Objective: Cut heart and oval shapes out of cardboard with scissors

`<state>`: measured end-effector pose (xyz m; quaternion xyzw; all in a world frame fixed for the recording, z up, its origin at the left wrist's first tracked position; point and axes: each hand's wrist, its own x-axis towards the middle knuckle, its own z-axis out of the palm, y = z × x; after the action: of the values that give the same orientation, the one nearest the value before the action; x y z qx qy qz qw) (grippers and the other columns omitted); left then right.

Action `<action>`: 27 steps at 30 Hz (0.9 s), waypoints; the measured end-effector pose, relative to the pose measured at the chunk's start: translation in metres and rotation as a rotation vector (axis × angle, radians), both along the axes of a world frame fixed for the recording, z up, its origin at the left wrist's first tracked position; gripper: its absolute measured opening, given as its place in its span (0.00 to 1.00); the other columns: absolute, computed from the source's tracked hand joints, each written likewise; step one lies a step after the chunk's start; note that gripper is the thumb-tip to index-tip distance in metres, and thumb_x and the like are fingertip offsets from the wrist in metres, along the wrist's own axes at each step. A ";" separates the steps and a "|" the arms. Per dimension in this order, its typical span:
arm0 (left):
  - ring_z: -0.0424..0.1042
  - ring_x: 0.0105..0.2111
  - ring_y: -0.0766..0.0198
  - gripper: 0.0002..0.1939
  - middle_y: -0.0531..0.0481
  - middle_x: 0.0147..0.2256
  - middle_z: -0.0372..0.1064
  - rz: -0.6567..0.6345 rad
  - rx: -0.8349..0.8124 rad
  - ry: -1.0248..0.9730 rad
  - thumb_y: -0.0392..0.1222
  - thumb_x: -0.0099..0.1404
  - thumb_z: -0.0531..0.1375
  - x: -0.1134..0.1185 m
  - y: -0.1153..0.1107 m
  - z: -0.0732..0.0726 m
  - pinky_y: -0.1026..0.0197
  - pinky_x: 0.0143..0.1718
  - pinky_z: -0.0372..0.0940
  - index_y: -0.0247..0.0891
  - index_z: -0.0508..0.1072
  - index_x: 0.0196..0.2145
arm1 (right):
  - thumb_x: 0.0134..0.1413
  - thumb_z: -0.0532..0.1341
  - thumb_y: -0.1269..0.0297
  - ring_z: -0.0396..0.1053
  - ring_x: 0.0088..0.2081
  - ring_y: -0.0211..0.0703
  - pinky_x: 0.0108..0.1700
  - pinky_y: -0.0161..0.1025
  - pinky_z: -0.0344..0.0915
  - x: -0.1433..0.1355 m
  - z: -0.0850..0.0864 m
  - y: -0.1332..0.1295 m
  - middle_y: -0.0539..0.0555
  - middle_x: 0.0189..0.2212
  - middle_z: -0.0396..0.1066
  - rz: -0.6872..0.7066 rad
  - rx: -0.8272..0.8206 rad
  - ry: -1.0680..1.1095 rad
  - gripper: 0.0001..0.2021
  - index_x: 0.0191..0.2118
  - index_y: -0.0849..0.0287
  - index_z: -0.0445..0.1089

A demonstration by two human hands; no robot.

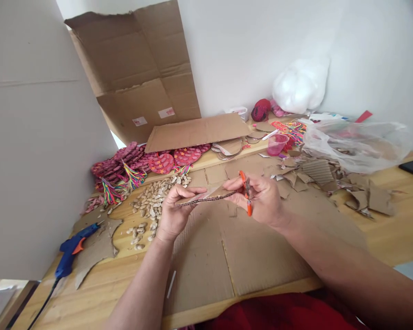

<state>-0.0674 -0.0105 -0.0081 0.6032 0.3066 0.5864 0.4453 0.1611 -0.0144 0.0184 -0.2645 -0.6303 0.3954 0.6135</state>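
Observation:
A cut piece of cardboard is held up in front of me, its corrugated edge facing me. My left hand grips its left end between thumb and fingers. At the right end, the fingers of my right hand touch the piece. Orange-handled scissors are also in my right hand, their handles showing around the fingers; the blades cannot be made out. Beneath both hands lies a large flat cardboard sheet on the wooden table.
Peanuts lie left of centre. A blue glue gun rests at the left by a cardboard offcut. Pink decorated discs stand behind. Cardboard scraps, a pink cup and a plastic bag are at the right.

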 end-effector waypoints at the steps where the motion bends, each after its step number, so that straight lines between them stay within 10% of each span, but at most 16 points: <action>1: 0.80 0.43 0.58 0.13 0.45 0.42 0.81 -0.009 -0.027 -0.003 0.31 0.60 0.69 0.000 0.000 -0.001 0.55 0.46 0.72 0.39 0.66 0.34 | 0.44 0.76 0.65 0.78 0.33 0.44 0.37 0.41 0.76 0.000 0.000 -0.001 0.53 0.31 0.79 -0.006 -0.017 0.002 0.10 0.32 0.56 0.78; 16: 0.78 0.49 0.52 0.09 0.47 0.42 0.81 0.036 0.220 -0.043 0.36 0.60 0.70 -0.002 0.001 0.006 0.42 0.57 0.65 0.40 0.71 0.33 | 0.44 0.76 0.64 0.77 0.37 0.41 0.38 0.38 0.75 0.000 0.001 0.001 0.55 0.48 0.78 0.108 -0.101 0.118 0.14 0.39 0.50 0.80; 27: 0.79 0.47 0.55 0.14 0.46 0.42 0.81 -0.090 -0.027 -0.144 0.37 0.57 0.72 0.002 -0.001 0.002 0.52 0.48 0.72 0.39 0.69 0.32 | 0.44 0.75 0.68 0.79 0.36 0.44 0.40 0.40 0.77 -0.002 0.007 -0.004 0.54 0.34 0.81 -0.009 -0.044 0.050 0.07 0.30 0.56 0.78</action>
<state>-0.0659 -0.0118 -0.0062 0.5667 0.2543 0.6033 0.5002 0.1593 -0.0189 0.0257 -0.2708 -0.6049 0.4126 0.6250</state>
